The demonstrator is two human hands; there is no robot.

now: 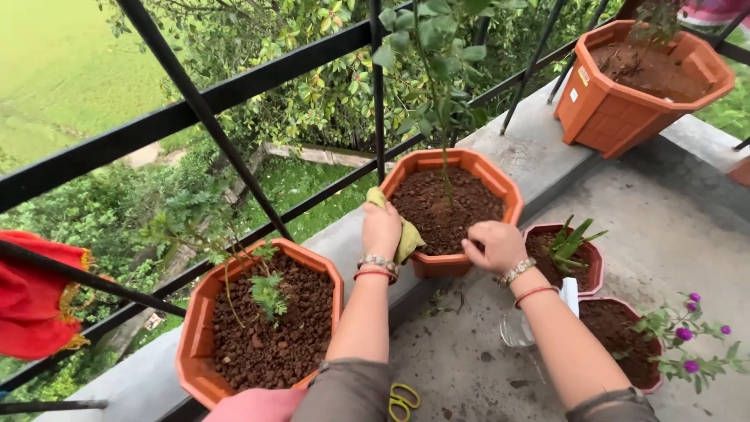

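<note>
Two forearms in grey-brown sleeves reach forward from the bottom edge, each wrist ringed with bracelets and a red thread. Between them, low on the concrete floor [672, 211], lie yellow-handled scissors [402, 400].

The left hand [381, 228] is closed around a yellow-green cloth [406, 234], pressing it against the near rim of the middle orange pot [437, 266]. The right hand [494, 244] rests on the same rim just beside it, fingers curled inward; whether they pinch anything cannot be told. This eight-sided pot stands on the concrete ledge [531, 148], filled with brown crumbly soil, and a thin leafy stem [437, 86] rises from its centre up past the railing.

Under the right forearm a clear spray bottle [519, 324] with a white top stands on the floor. Near it are two small maroon pots: one with a spiky green plant [569, 244], and one with a plant bearing purple flowers [687, 336].

To the left on the ledge sits another orange pot [195, 352] with a feathery seedling [267, 293]. A third orange pot [617, 117] stands farther along the ledge at upper right. Black railing bars [195, 101] cross the view, a red cloth [35, 297] hangs on them at far left, and green bushes and grass lie beyond.
</note>
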